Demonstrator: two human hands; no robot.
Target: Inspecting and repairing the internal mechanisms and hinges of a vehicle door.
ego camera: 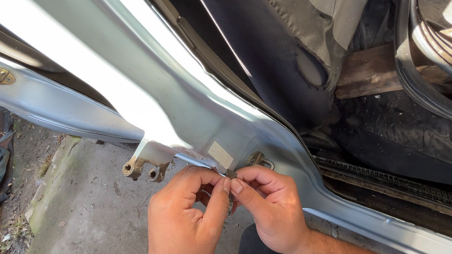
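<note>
Both grips are closed, fingertip to fingertip, on one small dull metal clip (230, 173) that sits tight against the lower edge of the pale silver-blue painted steel door pillar (183, 105). The left hand (187, 219) pinches it from seven o'clock, thumb and forefinger pressed together; the right hand (268, 205) pinches from four o'clock. The clip is mostly hidden by the fingers, only a brownish, worn corner showing. Just at one o'clock of it stands a rusty round metal striker loop (258, 159), and a small cream rectangular sticker (220, 155) lies at eleven o'clock. At nine o'clock hangs one tarnished two-eyed door hinge bracket (145, 167). Far toward nine o'clock sits one brass-coloured oval plate (0, 76). Below the hands lies rough grey concrete ground (91, 214); at two o'clock, a dark ribbed sill strip (400, 186).
</note>
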